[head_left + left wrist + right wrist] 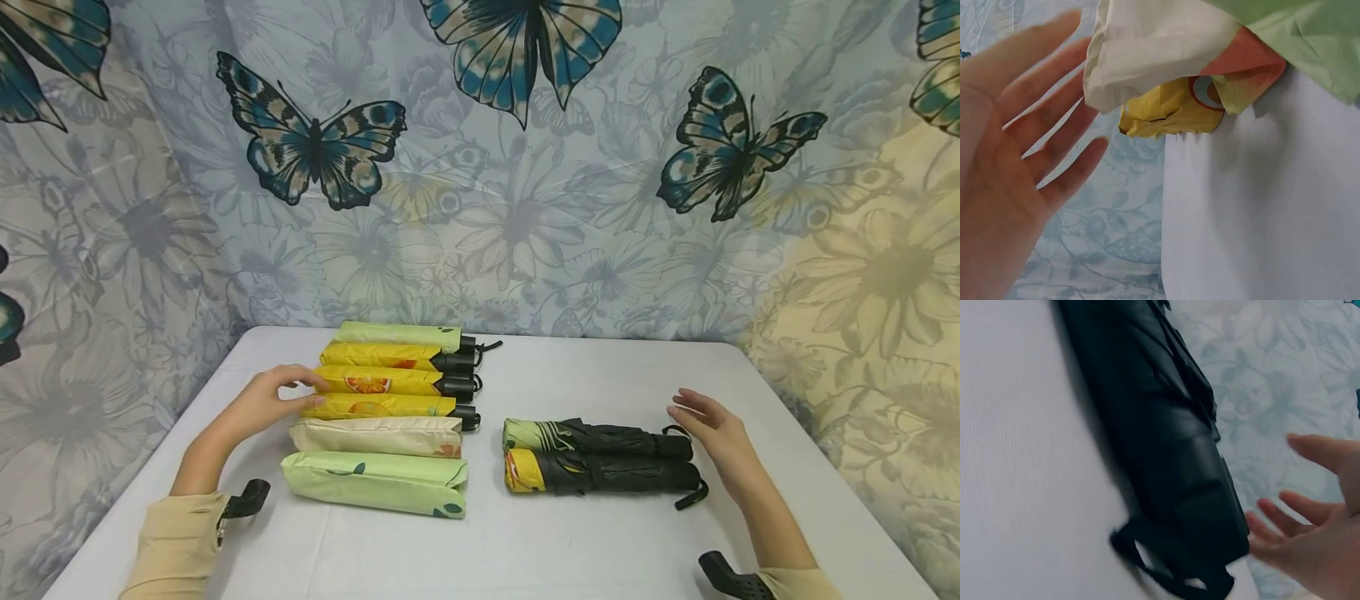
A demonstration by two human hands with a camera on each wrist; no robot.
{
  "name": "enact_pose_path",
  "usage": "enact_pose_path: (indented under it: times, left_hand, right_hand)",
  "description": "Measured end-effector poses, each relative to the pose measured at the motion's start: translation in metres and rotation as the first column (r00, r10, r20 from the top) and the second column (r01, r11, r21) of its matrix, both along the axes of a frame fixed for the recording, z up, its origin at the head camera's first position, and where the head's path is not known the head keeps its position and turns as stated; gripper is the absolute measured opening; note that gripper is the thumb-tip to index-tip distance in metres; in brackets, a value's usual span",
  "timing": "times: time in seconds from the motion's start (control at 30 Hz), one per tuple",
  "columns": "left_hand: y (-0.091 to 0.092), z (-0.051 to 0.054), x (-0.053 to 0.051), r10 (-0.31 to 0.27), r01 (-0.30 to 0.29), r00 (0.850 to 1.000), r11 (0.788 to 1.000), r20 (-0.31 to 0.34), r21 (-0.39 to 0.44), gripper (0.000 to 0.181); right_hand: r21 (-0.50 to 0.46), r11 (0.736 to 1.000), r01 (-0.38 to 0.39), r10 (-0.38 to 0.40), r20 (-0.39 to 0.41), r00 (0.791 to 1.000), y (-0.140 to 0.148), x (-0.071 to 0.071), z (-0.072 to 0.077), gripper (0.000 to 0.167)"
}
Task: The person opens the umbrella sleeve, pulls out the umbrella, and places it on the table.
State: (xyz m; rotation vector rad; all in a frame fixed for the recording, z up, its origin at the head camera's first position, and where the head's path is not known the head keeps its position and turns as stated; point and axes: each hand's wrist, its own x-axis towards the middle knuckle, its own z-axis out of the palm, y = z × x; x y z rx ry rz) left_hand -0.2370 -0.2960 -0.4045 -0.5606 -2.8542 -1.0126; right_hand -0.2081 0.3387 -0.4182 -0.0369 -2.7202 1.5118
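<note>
My left hand (264, 403) is at the left ends of the stacked folding umbrellas, its fingertips by a yellow umbrella with an orange-slice print (367, 383) and the yellow umbrella below it (390, 407). In the left wrist view its fingers (1054, 122) are spread, beside a cream umbrella (1147, 47). My right hand (718, 433) is just right of two umbrellas with black undersides out: one green-and-black (615, 439), one yellow-and-black (622, 473). Nothing is in it; the right wrist view shows its fingers (1310, 509) apart, near a black handle with a strap loop (1129, 544).
A light green umbrella (375, 483) lies nearest in the left row, and another green one (397, 335) lies farthest, beyond a further yellow one (375, 356). The white table (570, 550) ends at a butterfly-print cloth (517, 225). Black mounts (247, 500) sit on both wrists.
</note>
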Motion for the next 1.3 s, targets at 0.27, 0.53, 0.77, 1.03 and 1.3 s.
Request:
enact_pose_path:
  times: [0.27,0.53,0.77,1.03,1.3]
  left_hand:
    - [-0.003,-0.004,-0.003,0.051,-0.051,0.999,0.999,0.013,-0.005,0.047]
    - [-0.005,-0.013,-0.006,0.029,-0.030,0.999,1.000,-0.023,-0.011,0.047]
    - [-0.005,-0.017,-0.007,0.021,-0.021,1.000,1.000,-0.005,-0.005,0.040]
    - [-0.003,-0.019,-0.007,0.004,-0.004,0.999,1.000,0.038,0.008,0.040]
    - [-0.003,-0.021,-0.008,-0.018,0.017,0.998,1.000,0.061,0.020,0.044]
  right_hand:
    - [-0.207,0.978,0.004,-0.017,-0.065,0.998,-0.017,-0.011,0.000,0.071]
    - [-0.198,0.980,-0.013,0.007,-0.027,1.000,-0.050,-0.019,0.007,0.071]
    - [-0.250,0.967,-0.056,0.056,-0.007,0.998,-0.082,-0.024,0.008,0.070]
    - [-0.294,0.953,-0.080,0.092,0.028,0.995,-0.115,-0.030,0.004,0.069]
    - [-0.338,0.935,-0.106,0.127,0.040,0.991,-0.145,-0.034,0.003,0.062]
